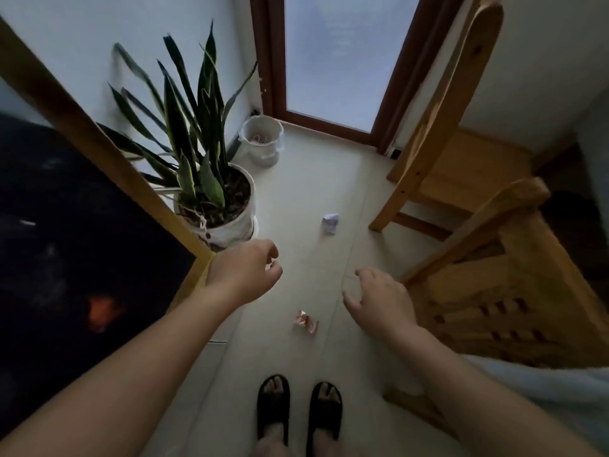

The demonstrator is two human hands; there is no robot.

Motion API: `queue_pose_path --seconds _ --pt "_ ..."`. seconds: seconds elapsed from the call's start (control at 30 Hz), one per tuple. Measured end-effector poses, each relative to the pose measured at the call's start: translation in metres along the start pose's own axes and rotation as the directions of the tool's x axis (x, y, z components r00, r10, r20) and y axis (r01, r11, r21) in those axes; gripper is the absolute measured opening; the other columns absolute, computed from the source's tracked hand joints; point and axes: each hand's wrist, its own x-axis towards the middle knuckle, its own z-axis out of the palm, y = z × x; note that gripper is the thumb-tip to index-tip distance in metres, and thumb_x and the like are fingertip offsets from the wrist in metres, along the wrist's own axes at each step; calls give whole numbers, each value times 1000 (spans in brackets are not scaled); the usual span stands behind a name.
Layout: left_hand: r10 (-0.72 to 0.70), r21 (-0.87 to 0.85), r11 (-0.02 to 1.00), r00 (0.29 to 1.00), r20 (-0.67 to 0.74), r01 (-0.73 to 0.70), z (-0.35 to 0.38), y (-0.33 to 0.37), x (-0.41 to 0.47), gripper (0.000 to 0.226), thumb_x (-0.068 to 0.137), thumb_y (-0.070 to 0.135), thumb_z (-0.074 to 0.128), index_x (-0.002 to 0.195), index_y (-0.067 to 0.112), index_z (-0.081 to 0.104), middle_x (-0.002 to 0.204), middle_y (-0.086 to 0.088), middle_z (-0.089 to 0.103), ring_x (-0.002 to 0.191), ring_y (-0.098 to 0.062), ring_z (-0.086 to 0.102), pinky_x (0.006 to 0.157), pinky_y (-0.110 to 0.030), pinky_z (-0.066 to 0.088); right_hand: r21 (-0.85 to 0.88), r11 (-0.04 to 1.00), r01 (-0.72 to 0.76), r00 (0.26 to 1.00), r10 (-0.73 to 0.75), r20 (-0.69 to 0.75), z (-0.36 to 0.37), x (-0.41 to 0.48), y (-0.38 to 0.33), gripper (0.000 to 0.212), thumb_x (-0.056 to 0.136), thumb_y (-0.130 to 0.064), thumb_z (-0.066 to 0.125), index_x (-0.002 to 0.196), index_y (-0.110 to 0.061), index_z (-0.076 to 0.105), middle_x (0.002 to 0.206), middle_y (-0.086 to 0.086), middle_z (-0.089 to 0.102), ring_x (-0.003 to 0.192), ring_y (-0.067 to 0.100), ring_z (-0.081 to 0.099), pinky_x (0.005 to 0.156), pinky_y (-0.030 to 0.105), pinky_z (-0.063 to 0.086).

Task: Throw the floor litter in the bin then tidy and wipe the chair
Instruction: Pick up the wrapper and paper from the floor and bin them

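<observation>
Two bits of litter lie on the pale tiled floor: a red and white crumpled wrapper [306, 322] just ahead of my feet, and a white crumpled paper ball [330, 223] farther off. A white bin [262, 140] lined with a clear bag stands at the far wall beside the door. A wooden chair [494, 285] is close on the right, a second wooden chair [451, 166] behind it. My left hand [245, 272] hovers above the floor with fingers loosely curled, holding nothing. My right hand [379, 301] hangs open, fingers apart, right of the wrapper.
A potted snake plant [211, 192] in a white pot stands left of the walkway. A dark table with a wooden edge [99, 153] fills the left side. A glass door with a brown frame [342, 61] is straight ahead. My feet in black sandals [298, 413] are at the bottom.
</observation>
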Motion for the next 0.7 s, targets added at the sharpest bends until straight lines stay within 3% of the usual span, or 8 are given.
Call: queue_pose_path --seconds 0.27,0.47,0.6,0.7 --pt "-154 -22 986 953 261 165 196 -95 71 32 79 41 53 106 29 65 105 7 69 98 -21 63 80 -33 51 -35 998 -61 984 66 168 188 96 44 51 91 -46 43 133 -16 44 131 7 54 122 26 47 100 39 40" --pt "-244 -18 959 860 449 281 386 -166 129 28 61 45 47 83 32 60 101 -1 71 94 -25 64 85 -37 53 -9 1000 -21 971 23 236 352 183 88 52 91 -45 49 136 -18 42 135 4 52 123 23 46 100 37 38" --pt "-221 -9 963 810 542 269 492 -199 165 32 69 43 53 95 27 65 104 -1 71 97 -23 65 87 -36 53 11 999 40 964 -42 261 438 242 119 60 91 -46 54 142 -21 36 144 0 44 131 18 41 106 36 36" --pt "-187 3 970 739 647 243 547 -213 185 15 78 36 59 87 25 58 91 -2 64 93 -25 64 85 -36 51 62 995 81 944 -97 314 488 277 139 63 89 -45 58 143 -21 35 146 -1 42 132 17 40 108 37 38"
